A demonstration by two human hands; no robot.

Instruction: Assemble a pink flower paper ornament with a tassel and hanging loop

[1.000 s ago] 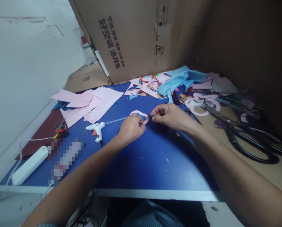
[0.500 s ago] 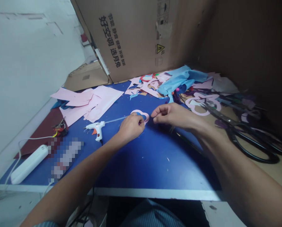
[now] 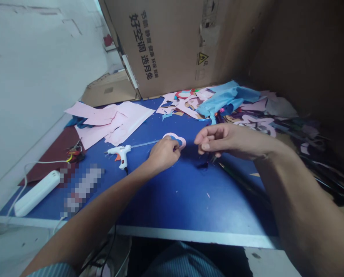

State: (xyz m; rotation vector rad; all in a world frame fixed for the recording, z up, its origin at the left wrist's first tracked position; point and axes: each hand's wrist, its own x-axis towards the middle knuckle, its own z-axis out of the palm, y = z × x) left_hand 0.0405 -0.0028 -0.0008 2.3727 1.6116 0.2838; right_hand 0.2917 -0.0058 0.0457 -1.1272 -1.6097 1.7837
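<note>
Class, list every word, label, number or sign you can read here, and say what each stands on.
"好空调 选月兔": large, on the box.
"节能 静音 健康 环保 智能": smaller, also on the box.
Yellow triangle with a flame: on the box; the marking beside it is too blurred.
Dark signs above it: too blurred to read surely.
</note>
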